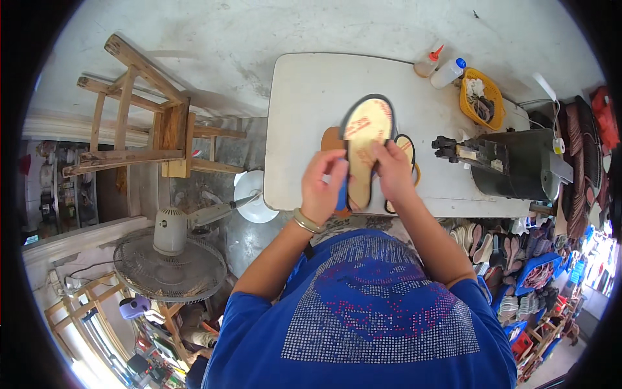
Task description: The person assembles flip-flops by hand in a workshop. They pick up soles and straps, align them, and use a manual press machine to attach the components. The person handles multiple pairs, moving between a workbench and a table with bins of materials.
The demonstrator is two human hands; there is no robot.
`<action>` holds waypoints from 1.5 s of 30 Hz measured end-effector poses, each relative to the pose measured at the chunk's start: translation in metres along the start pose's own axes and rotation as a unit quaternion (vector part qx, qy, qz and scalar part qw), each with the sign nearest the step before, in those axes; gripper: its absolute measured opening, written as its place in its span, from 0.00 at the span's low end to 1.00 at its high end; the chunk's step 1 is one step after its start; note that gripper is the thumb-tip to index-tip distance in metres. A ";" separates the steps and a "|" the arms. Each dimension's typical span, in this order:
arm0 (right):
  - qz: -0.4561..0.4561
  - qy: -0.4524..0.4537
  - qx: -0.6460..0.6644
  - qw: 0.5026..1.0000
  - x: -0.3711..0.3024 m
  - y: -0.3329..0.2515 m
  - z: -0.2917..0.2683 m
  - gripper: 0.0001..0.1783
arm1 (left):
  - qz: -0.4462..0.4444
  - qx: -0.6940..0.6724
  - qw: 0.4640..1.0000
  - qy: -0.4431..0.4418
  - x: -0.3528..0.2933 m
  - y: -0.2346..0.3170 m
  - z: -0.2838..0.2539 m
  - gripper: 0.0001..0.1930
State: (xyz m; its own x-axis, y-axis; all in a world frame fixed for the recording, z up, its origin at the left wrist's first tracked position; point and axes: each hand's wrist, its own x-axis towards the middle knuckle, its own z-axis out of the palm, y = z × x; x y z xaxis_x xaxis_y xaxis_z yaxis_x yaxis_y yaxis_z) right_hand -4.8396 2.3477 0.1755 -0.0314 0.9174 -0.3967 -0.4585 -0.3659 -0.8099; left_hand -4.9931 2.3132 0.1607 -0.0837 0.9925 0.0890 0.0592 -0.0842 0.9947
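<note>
Right hand [394,174] grips the sole [368,129], left hand [322,187] half-open alongside, with open table [299,110] leftward to its edge

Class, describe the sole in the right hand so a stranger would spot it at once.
Find the white table. Toward its near edge, the right hand holds a pale sole with red marks and a dark rim. Unlike the similar, partly hidden sole on the table, this one is held up.
</note>
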 end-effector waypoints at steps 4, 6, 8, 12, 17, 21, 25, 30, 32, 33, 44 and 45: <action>-0.018 -0.009 0.072 0.997 -0.021 -0.023 -0.019 0.11 | -0.106 -0.184 0.976 -0.037 0.029 0.015 0.003 0.21; -0.025 -0.035 0.091 0.995 -0.038 -0.036 -0.011 0.12 | -0.173 -0.312 0.923 -0.147 0.034 0.032 0.022 0.29; -0.047 -0.041 0.101 0.993 -0.047 -0.039 -0.009 0.12 | -0.272 -0.428 0.836 -0.210 0.034 0.054 0.037 0.30; -0.076 -0.029 0.099 0.992 -0.060 -0.041 -0.007 0.11 | -0.271 -0.382 0.853 -0.228 0.022 0.068 0.041 0.29; -0.127 0.026 0.050 0.990 -0.078 -0.045 0.000 0.10 | -0.050 -0.150 0.956 -0.248 0.022 0.070 0.035 0.27; -0.186 0.067 -0.091 0.976 -0.087 -0.043 0.005 0.10 | 0.021 0.011 0.990 -0.136 0.014 0.083 0.042 0.22; -0.196 0.083 -0.212 0.954 -0.089 -0.049 0.011 0.10 | -0.022 0.045 0.992 -0.115 0.016 0.071 0.042 0.22; -0.129 0.028 -0.042 0.990 -0.074 -0.053 0.009 0.10 | -0.208 -0.376 0.894 -0.125 0.014 0.098 0.042 0.22; -0.114 0.025 -0.020 0.993 -0.073 -0.053 0.008 0.10 | -0.208 -0.381 0.888 -0.149 0.014 0.097 0.039 0.22; -0.119 0.027 -0.024 0.992 -0.074 -0.052 0.009 0.10 | -0.175 -0.342 0.906 -0.180 0.015 0.086 0.035 0.22; -0.106 0.013 -0.206 0.973 -0.074 -0.068 -0.009 0.10 | -0.144 -0.320 0.918 -0.187 0.008 0.072 0.045 0.15; -0.126 0.009 -0.234 0.964 -0.075 -0.068 -0.012 0.10 | -0.164 -0.330 0.911 -0.187 0.008 0.070 0.048 0.15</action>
State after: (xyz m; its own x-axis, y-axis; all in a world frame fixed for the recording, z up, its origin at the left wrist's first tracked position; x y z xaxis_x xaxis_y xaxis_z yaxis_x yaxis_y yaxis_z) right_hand -4.7952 2.3016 0.2552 0.0450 0.9850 -0.1663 0.0021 -0.1666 -0.9860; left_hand -4.9420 2.3190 0.2287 0.3621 0.9245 -0.1193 -0.5287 0.3091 0.7905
